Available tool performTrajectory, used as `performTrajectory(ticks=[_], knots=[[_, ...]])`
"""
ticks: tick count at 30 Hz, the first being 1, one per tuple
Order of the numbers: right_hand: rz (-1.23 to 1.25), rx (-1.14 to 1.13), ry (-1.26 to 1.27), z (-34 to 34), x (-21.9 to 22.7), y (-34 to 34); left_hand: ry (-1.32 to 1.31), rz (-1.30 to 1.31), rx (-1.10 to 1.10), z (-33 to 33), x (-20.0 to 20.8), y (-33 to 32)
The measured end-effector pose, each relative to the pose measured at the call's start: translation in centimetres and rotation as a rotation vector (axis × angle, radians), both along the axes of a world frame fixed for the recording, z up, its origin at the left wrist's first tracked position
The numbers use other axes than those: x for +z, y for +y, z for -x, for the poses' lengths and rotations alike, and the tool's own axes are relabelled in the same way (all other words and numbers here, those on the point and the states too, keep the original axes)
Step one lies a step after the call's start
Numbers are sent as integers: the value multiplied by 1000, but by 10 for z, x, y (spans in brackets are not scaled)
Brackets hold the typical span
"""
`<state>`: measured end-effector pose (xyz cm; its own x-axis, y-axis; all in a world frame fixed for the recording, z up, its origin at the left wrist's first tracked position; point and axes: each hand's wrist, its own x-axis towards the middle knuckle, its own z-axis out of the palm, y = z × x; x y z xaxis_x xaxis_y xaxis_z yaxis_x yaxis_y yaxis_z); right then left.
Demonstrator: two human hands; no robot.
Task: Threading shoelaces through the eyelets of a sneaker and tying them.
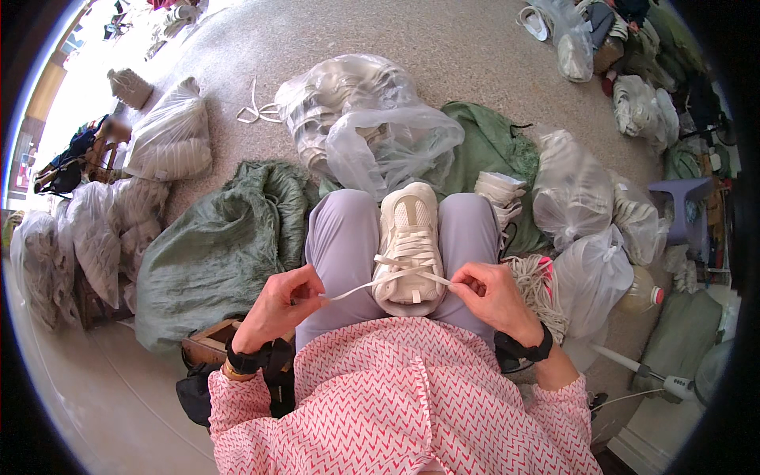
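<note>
Cream and soft white, a shoe (408, 237) sits in the middle, between two knees in pale purple trousers (340, 229). Think of the shoe as the middle of a clock: its round toe points to 12 o'clock. Its flat shoelace (356, 288) goes back and forth up the front, and the two loose ends cross near the top.

The left hand (286, 299) is at 8 o'clock. Its fingers are curled in, and the thumb and a finger pinch one end of the lace. The right hand (489, 290) is at 4 o'clock. It is mostly closed too, pinching the other end. The lace is stretched out between them.

At 9 o'clock lies a big green sack (218, 253), with see-through bags (87, 229) farther out. Near 11 o'clock is a big clear bag (344, 91) with shoes inside. A green cloth (491, 142) is at 1 o'clock. Just past the right hand, also at 4 o'clock, is a messy pile of white laces (534, 301). Far out at 3 o'clock stands a purple stool (685, 198).
</note>
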<state>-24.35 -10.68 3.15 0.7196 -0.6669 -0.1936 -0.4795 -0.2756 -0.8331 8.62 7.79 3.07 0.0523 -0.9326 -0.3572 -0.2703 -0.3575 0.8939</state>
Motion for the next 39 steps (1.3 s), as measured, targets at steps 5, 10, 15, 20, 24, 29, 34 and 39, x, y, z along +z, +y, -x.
performTrajectory(ticks=[5, 10, 15, 20, 24, 29, 34, 39], knots=[[-139, -23, 55, 21, 15, 1, -241, 69, -29, 5, 21, -3], [-454, -129, 167, 80, 17, -22, -320, 117, -25, 8, 31, 4], [-579, -95, 194, 94, 21, -16, -400, 195, -92, 12, 27, 3], [-562, -190, 115, 108, 8, -16, -510, 332, -14, 13, 40, -2], [-536, -208, 165, 73, 16, -12, -460, 409, 28, 21, 51, -7], [86, -74, 4, 25, 12, -6, -167, 361, -39, 24, 40, -3], [142, 156, 49, 0, 13, 3, -102, 262, -55, 22, 44, -1], [245, 116, 30, 2, -2, 14, -229, 242, -55, 26, 45, -2]])
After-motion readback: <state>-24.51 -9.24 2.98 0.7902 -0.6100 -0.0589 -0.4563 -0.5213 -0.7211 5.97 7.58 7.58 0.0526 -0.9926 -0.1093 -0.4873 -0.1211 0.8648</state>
